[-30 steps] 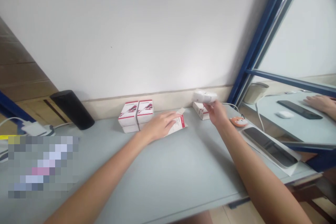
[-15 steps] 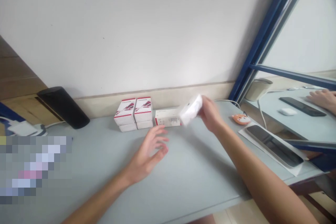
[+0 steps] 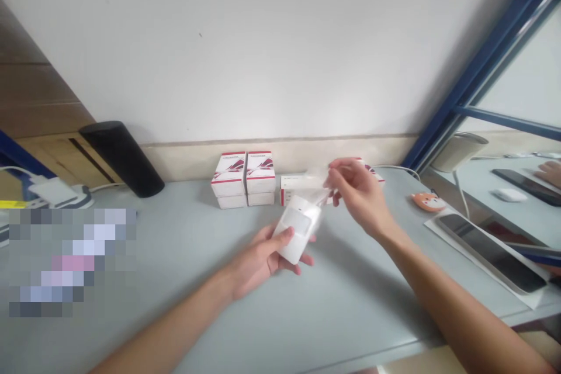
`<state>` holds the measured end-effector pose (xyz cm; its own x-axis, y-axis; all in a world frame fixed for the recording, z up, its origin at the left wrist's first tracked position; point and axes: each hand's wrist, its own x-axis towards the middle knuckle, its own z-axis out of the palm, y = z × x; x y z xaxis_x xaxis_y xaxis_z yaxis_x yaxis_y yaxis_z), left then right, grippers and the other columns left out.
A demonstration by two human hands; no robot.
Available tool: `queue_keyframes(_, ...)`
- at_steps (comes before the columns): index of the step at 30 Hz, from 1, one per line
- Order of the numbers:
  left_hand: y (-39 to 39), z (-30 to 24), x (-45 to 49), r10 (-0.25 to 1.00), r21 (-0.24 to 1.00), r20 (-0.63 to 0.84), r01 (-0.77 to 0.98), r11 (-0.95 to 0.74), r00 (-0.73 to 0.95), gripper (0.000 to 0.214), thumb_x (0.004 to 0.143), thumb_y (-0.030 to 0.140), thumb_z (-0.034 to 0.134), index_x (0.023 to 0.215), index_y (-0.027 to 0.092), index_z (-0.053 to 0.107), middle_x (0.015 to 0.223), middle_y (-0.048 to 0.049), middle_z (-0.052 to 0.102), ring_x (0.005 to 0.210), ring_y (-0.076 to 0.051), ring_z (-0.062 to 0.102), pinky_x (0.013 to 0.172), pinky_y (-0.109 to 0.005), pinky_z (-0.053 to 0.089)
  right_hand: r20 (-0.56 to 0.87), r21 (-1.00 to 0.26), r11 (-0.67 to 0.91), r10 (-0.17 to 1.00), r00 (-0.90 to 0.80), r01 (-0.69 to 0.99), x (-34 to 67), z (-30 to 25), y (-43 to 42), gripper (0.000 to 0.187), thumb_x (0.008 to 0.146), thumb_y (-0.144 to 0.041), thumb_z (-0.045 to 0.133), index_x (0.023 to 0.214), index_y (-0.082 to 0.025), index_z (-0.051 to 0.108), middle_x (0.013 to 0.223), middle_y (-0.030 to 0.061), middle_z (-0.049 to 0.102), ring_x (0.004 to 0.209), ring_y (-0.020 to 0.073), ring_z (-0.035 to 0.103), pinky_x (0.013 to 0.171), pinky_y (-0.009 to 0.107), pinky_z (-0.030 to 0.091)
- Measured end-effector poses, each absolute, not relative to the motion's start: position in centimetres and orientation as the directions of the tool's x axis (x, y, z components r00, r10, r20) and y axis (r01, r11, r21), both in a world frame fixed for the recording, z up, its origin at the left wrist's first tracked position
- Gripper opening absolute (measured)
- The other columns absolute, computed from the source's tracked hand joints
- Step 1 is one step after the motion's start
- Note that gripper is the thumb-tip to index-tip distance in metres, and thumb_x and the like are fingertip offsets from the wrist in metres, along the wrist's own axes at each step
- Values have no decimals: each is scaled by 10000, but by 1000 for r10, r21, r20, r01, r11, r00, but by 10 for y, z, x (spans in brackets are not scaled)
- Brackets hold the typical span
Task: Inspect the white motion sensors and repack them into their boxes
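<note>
A white motion sensor (image 3: 300, 215) with a paler window on its face is tilted above the table, lying across my left hand (image 3: 258, 257). My left thumb presses on its front while the other fingers support it from behind. Clear plastic bag film (image 3: 314, 183) stretches up from the sensor's top end, and my right hand (image 3: 360, 194) pinches that film between thumb and fingertips. Behind both hands lies a white-and-red carton (image 3: 290, 183), partly covered by the bag and my right hand.
Stacked white-and-red boxes (image 3: 230, 182) stand near the wall, left of my hands. A black cylinder (image 3: 123, 158) leans further left, by a white charger (image 3: 55, 190). On the right are an orange animal-faced pouch (image 3: 428, 201) and a dark phone (image 3: 491, 251) on white paper.
The sensor has come from my right hand down into my left, which was free and has closed on it. My right hand now grips the bag film. The view has shifted slightly.
</note>
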<state>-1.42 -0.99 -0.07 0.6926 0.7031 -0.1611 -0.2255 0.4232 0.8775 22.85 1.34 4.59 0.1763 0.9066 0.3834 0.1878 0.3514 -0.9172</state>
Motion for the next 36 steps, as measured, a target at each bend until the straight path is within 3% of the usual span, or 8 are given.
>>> queue_keyframes(5, -11, 3, -14, 714, 869, -207, -209, 448, 669, 515, 952, 452, 714, 1372, 210, 540, 1286, -186, 693, 893, -277, 770, 690, -341, 557, 428, -897, 421, 750, 504, 135, 243, 55, 64, 242, 909, -414, 658, 1053, -238, 575, 914, 20, 699, 713, 155, 694, 621, 286, 595)
queue_keyframes(8, -11, 6, -14, 729, 848, -207, -252, 466, 652, 537, 966, 471, 673, 1404, 218, 495, 1245, -181, 716, 819, -253, 756, 678, -345, 544, 357, -918, 218, 820, 447, 332, 246, 52, 96, 220, 936, -375, 570, 1076, -206, 588, 1009, 78, 707, 744, 171, 715, 700, 328, 607)
queue_keyframes(11, -10, 7, -14, 729, 797, -208, -320, 513, 652, 520, 998, 519, 557, 1377, 164, 522, 1187, -199, 731, 787, -251, 731, 670, -352, 520, 375, -809, 117, 857, 352, 576, 246, 49, 110, 244, 904, -395, 638, 1027, -187, 669, 1030, 124, 723, 856, 234, 714, 855, 411, 577)
queue_keyframes(17, -6, -1, -12, 762, 695, -192, -463, 550, 618, 477, 962, 396, 461, 1347, 130, 554, 1204, -205, 727, 898, -307, 720, 816, -432, 504, 579, -652, 244, 772, 263, 718, 240, 44, 82, 298, 957, -375, 570, 1105, -184, 745, 1249, 165, 679, 1183, 324, 616, 1084, 508, 431)
queue_keyframes(21, -7, -2, -9, 781, 668, -219, -493, 557, 585, 489, 955, 341, 443, 1361, 88, 548, 1148, -230, 731, 872, -309, 696, 814, -435, 479, 752, -497, 426, 646, 130, 756, 227, 29, 45, 260, 1000, -297, 490, 1040, -226, 737, 1007, 93, 703, 929, 247, 642, 851, 379, 506)
queue_keyframes(25, -11, 5, -8, 783, 667, -279, -475, 574, 555, 475, 970, 329, 422, 1333, 58, 565, 1091, -244, 730, 821, -308, 680, 780, -424, 463, 605, -590, 491, 795, -52, 641, 206, 25, 18, 209, 998, -277, 512, 1050, -237, 711, 814, 27, 680, 622, 153, 541, 632, 302, 452)
queue_keyframes(31, -14, 5, -10, 788, 721, -264, -429, 544, 556, 493, 997, 340, 342, 1326, 68, 588, 1035, -226, 735, 788, -297, 668, 719, -412, 476, 113, -910, 110, 993, -16, 400, 192, 39, 9, 344, 982, -538, 571, 1078, -223, 671, 768, -6, 620, 586, 127, 519, 530, 273, 393)
queue_keyframes(36, -14, 1, -12, 766, 735, -233, -407, 542, 599, 492, 999, 344, 325, 1232, 54, 646, 1046, -244, 733, 820, -326, 686, 734, -446, 507, -124, -978, -99, 984, -131, 186, 194, 38, 8, 363, 935, -562, 648, 843, -211, 651, 597, -57, 432, 524, 96, 345, 484, 258, 248)
